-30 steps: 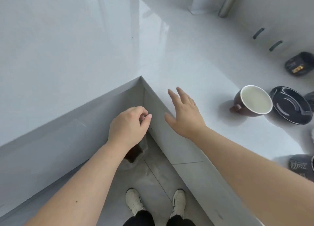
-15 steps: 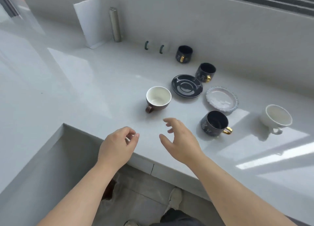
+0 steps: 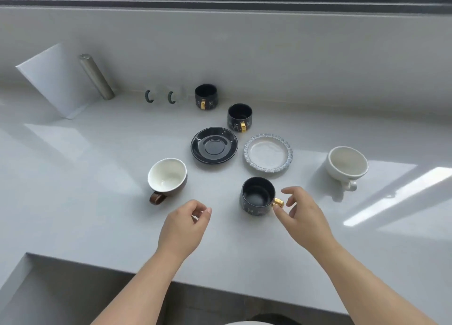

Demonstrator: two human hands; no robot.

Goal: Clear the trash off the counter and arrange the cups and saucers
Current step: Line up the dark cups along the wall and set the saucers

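Unlettered dark cup (image 3: pixel 257 195), gold handle

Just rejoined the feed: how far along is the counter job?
Trash looks cleared: none shows on the counter. In hand: the right hand reaches the gold handle of the nearest dark cup; left hand empty. Left: the dark saucer and pale saucer sit bare.
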